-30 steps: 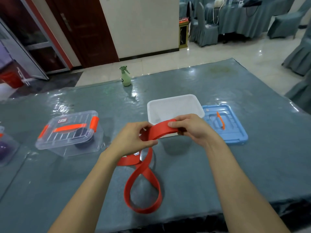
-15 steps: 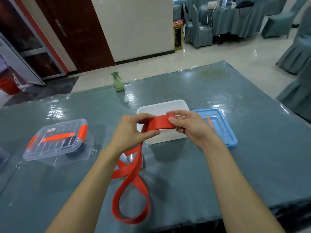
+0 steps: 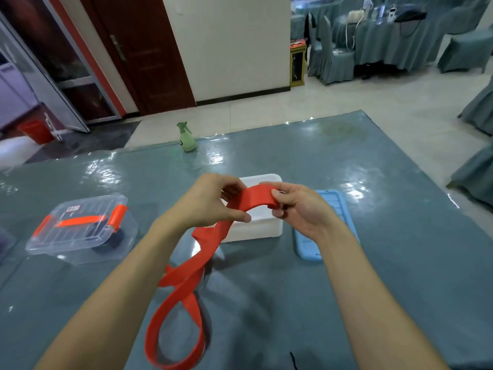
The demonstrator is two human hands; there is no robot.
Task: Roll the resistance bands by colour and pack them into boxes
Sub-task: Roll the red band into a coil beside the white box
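Note:
A long red resistance band (image 3: 186, 279) hangs from both my hands over the table, its lower loop trailing toward the near edge. My left hand (image 3: 210, 204) pinches the band between thumb and fingers. My right hand (image 3: 298, 206) pinches the band's arched top end just to the right. Behind my hands stands an open white box (image 3: 256, 231). Its blue lid (image 3: 333, 209) lies flat to the right, partly hidden by my right wrist.
A clear box with orange latches and handle (image 3: 80, 228) stands shut at the left, something dark inside. A green spray bottle (image 3: 186, 137) stands at the table's (image 3: 373, 236) far edge. Covered chairs and tables fill the room behind.
Both hands have lifted the band's top end a little higher. The hanging loop has swung toward me and to the left. The view has tilted up.

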